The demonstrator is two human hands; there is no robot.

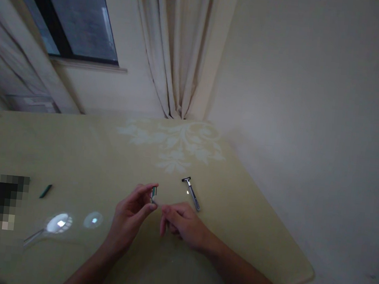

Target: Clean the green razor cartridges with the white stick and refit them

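My left hand (pixel 128 216) is closed, with a small dark green and silver razor cartridge (pixel 153 193) held upright between thumb and fingers. Close beside it on the right, my right hand (pixel 182 221) pinches a thin white stick (pixel 158 204) that looks like a cotton swab. Its pale tip meets the lower part of the cartridge, though the exact contact is too small to make out. Just beyond my right hand, a razor (pixel 191 193) with a grey and black handle lies on the table, its head pointing away.
A small dark green piece (pixel 45 191) lies on the left of the glossy table (pixel 250 237). Bright round patches, seemingly reflections, show on the tabletop near it. A blurred-out dark area covers the far left. Wall, curtain (pixel 181 47) and window (pixel 77 15) border the table.
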